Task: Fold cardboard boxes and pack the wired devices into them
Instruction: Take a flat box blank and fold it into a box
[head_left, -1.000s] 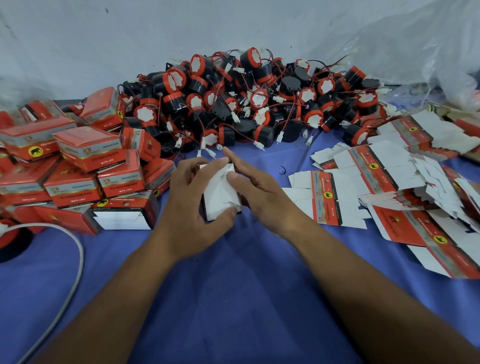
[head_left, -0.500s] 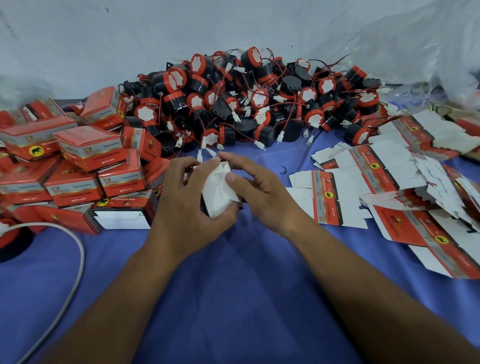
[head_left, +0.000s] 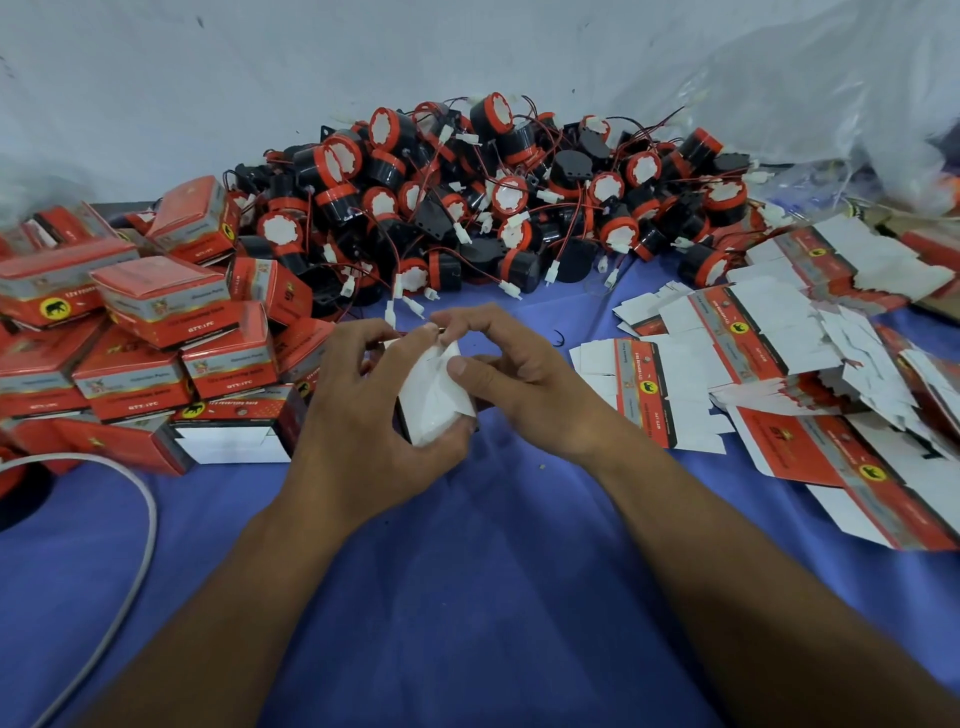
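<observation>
- box (head_left: 434, 405) over blue cloth (head_left: 467, 571), in my left hand (head_left: 363, 415), fingers curled round it, mostly hidden
- my right hand (head_left: 524, 384) pinches its white flap (head_left: 441, 364)
- contents i cannot make out

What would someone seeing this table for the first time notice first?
Most likely the big heap of black-and-orange wired devices at the back centre of the blue table. Next, the left hand and right hand in the middle, both gripping a white cardboard box. Closed red boxes are stacked at left and flat box blanks are spread at right.
</observation>
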